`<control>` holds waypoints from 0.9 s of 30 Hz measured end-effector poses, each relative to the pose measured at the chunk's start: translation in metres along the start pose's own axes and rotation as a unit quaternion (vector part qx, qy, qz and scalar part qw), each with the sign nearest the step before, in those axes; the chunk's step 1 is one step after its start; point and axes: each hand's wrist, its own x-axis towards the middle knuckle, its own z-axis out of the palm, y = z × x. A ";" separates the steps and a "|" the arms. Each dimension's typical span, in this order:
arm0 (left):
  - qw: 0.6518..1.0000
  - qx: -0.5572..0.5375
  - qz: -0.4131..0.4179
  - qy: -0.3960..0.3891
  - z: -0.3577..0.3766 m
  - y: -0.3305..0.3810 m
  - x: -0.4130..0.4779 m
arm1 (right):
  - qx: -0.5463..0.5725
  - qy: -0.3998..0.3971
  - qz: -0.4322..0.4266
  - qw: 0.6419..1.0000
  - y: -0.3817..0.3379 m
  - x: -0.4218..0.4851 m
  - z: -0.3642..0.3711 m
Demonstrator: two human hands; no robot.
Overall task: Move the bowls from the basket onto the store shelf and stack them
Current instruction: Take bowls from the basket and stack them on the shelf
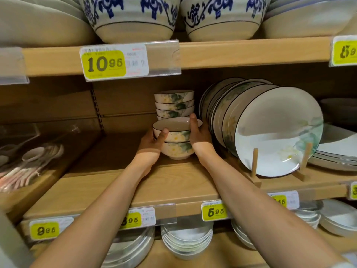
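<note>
Head view: the left hand (154, 141) and right hand (199, 132) clasped a two-bowl stack (176, 149) from either side, thumbs at its upper rim; it stood on the wooden shelf (173, 182), just before a taller bowl stack (174, 105); leaning plates (270, 132) beside.

at frame centre a short stack of bowls (176, 141) sits on the shelf (173, 183), a taller stack (173, 103) just behind it. plates (270, 132) stand in a rack (255, 168) to its right, and spoons (29, 159) lie at the left edge.

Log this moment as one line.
left hand: grips bowls | right hand: grips bowls | bowls: two stacked, on shelf | taller stack: behind
</note>
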 end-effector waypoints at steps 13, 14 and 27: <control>0.999 0.038 0.000 0.002 0.000 -0.007 -0.002 | -0.003 -0.010 -0.001 1.000 0.002 -0.002 -0.001; 0.999 0.036 -0.004 -0.001 0.000 -0.007 -0.003 | 0.000 -0.009 0.004 1.000 0.002 -0.002 -0.001; 0.989 -0.083 -0.124 0.006 -0.006 0.016 -0.013 | -0.103 -0.096 0.029 0.990 -0.002 -0.048 -0.036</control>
